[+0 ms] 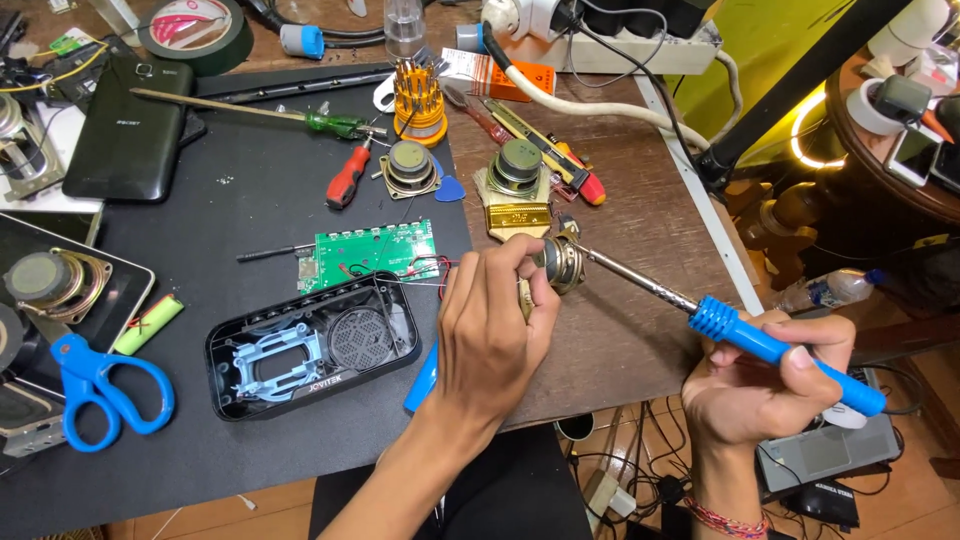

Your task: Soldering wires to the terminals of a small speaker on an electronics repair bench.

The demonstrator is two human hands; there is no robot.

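Left hand (492, 335) pinches small speaker driver (560, 264); right hand (765, 385) fist-grips blue soldering iron (770, 345), tip at driver. Speaker case (312, 345) open, circuit board (368, 254) out; reassembly left.

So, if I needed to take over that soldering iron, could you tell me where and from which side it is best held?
Grip the soldering iron by its blue handle, where the right hand holds it now, and come from the rear, cable end. The bare metal shaft points up-left to the small speaker in the left hand and is probably hot, so keep behind the ribbed collar.
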